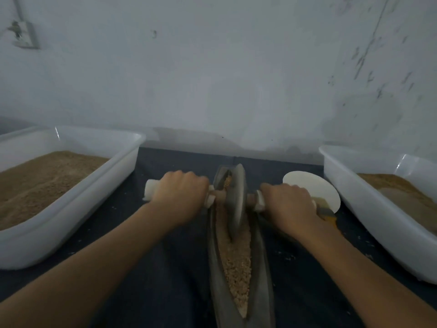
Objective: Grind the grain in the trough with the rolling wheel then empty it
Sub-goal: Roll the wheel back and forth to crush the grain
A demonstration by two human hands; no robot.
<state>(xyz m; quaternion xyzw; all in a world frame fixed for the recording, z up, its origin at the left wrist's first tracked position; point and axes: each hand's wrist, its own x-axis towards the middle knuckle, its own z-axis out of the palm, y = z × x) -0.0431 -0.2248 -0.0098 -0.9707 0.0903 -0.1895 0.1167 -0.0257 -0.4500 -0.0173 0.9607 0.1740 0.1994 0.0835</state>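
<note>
Each grip clenched one axle end, left hand (181, 194) and right hand (289, 204), keeping the wheel (235, 200) upright in the trough (215, 268) over the grain (237, 275).

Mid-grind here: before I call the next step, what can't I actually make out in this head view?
- Near end of the trough: cut off by the bottom edge.
- Grain under the rolling wheel: hidden by the wheel.
- Handles under the left hand and right hand: mostly covered by fingers.
- Yellowish object beside the white disc: hidden by the right hand.
- Both white tubs: cut off by the side edges.
</note>
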